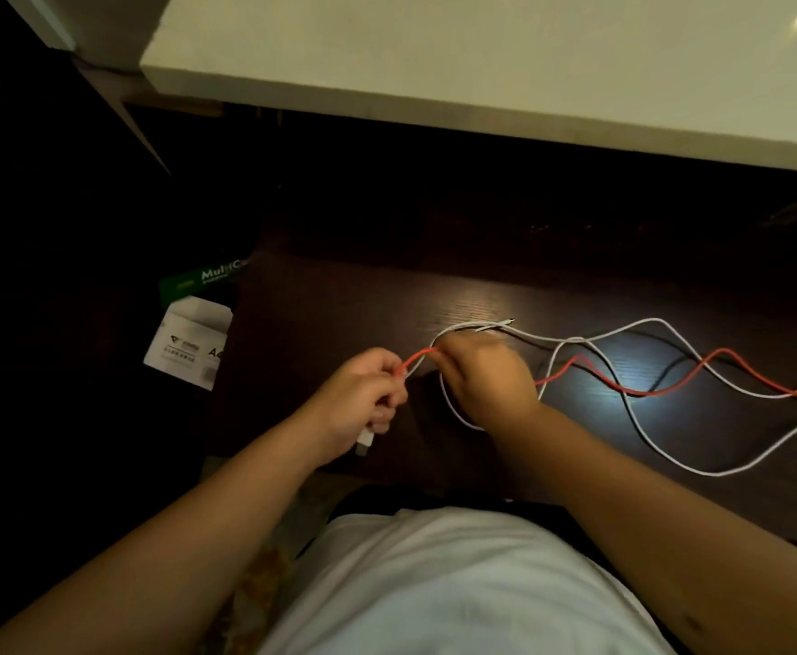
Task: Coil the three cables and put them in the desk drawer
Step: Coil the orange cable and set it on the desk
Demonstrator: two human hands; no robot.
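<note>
A: Head view. Left hand (363, 394) curled round the red cable (633, 392) near its end, a white plug (365, 439) poking out below the fist. Probably anchoring the start of a coil.

B: Right hand (486, 375)?

A: Fingers bent over, pinching red cable and white strand together just beside the left. Likely feeding slack toward the anchor. Short red span (418, 359) strung between both hands.

B: Rest of the cables?

A: Trailing right across the dark desk (340, 314), uncoiled, crossing one another. Red one: one. White cable (670, 465): looks like two, hard to separate where crossed. A dark line (670, 371) under them: cable or shadow, cannot tell.

B: Drawer?

A: Not identifiable. Too dark below the white surface (481, 63).

B: Elsewhere?

A: Left of the desk, lower down: one green paper ream (203, 278), one white box (188, 342).
</note>
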